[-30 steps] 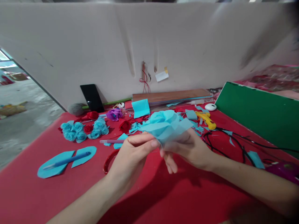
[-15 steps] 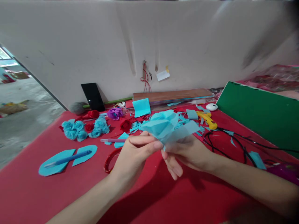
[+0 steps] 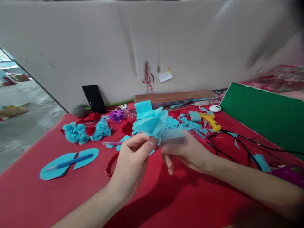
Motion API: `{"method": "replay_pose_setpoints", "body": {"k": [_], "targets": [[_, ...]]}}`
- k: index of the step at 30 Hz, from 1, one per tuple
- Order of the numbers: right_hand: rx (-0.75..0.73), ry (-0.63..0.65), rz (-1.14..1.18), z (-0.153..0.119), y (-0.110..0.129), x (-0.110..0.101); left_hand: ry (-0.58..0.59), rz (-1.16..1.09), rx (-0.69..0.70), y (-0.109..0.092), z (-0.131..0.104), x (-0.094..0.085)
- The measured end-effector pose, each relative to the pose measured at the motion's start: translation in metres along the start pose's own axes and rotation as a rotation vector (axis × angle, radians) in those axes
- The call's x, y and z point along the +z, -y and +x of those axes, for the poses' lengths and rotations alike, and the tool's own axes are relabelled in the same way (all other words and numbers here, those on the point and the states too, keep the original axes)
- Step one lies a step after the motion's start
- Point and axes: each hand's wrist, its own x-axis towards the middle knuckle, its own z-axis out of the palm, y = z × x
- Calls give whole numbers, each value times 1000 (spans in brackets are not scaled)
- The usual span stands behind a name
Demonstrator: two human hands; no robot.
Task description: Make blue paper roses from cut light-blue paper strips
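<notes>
Left fingers (image 3: 136, 140) pinch a ruffled blue paper flower (image 3: 152, 123); right fingers (image 3: 172, 149) pinch a flat, sheer strip (image 3: 174, 134).

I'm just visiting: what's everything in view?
panel: one, white, back
table: one, red, below
paper flower: one, blue, centre
paper strip: one, blue, centre
paper square: one, blue, back
scraps: many, blue, centre
cut pieces: two, blue, left
pens: two, blue and pinkish, left
table flowers: many, blue, red, purple, left
slab: one, black, back left
fluffy ball: one, grey, back
ring handle: one, red, centre-left
tool: one, yellow, right
cables: uncounted, black, right
boards: at least two, green and brown, right and back
oval: one, white, right
card: one, white, back
left hand: one, bare, at flower
right hand: one, bare, at strip
</notes>
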Motion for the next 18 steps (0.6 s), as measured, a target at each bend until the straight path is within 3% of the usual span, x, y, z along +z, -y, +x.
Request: {"method": "replay_pose_setpoints", "body": {"k": [5, 11, 14, 16, 18], "targets": [[-157, -221, -128, -1, -3, -2, -45, 34, 20, -2, 2, -1], [-187, -317, -170, 0, 8, -1, 19, 206, 52, -1, 3, -5], [-222, -424, -315, 1, 19, -2, 26, 263, 39, 0, 4, -7], [-247, -435, -412, 1, 25, -6, 34, 317, 39, 0, 4, -8], [-230, -359, -452, 1, 29, -11, 44, 372, 41, -1, 5, -9]]}}
